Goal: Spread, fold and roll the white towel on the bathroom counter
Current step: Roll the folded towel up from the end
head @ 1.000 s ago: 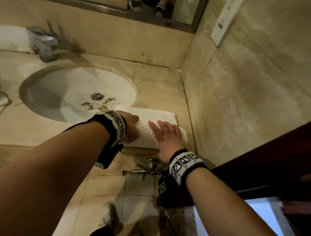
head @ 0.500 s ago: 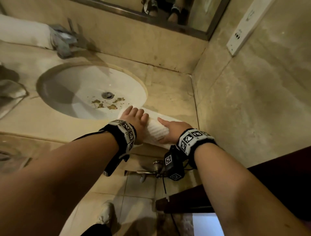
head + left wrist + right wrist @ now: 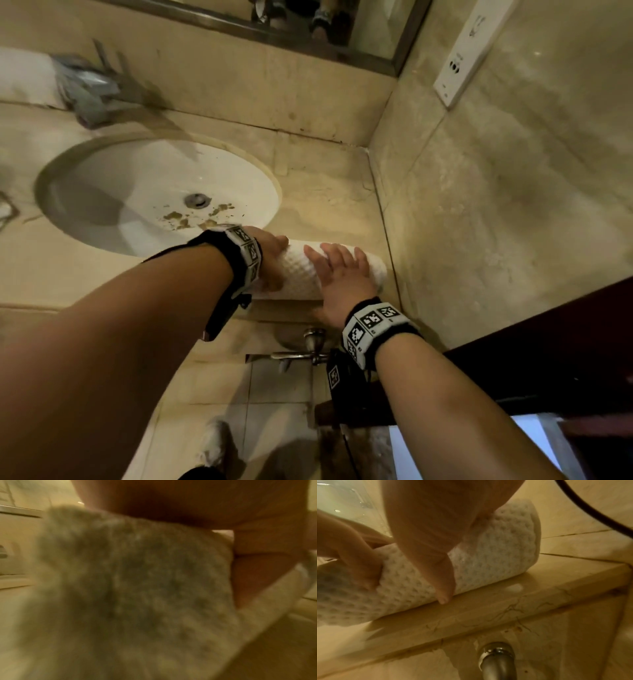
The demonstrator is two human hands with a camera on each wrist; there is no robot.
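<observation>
The white towel (image 3: 298, 274) lies as a tight waffle-textured roll along the front edge of the beige stone counter (image 3: 325, 205), between the sink and the right wall. My left hand (image 3: 272, 253) grips the roll's left end, thumb pressed into its front (image 3: 359, 563). My right hand (image 3: 337, 270) rests flat on top of the right half with fingers straight, its thumb (image 3: 443, 588) running down the roll's front face. In the left wrist view the towel (image 3: 128, 588) fills the frame, blurred, under my palm (image 3: 188, 500).
The white sink (image 3: 102, 192), with brown debris near its drain, lies left of the roll, and a faucet (image 3: 89, 89) stands behind it. The stone side wall (image 3: 479, 205) rises close to the roll's right end. A metal valve (image 3: 313, 349) sticks out below the counter edge.
The flat stretch of towel beyond my hands a second ago is now wound into the roll. My right hand went from curled on the roll to lying flat on top.
</observation>
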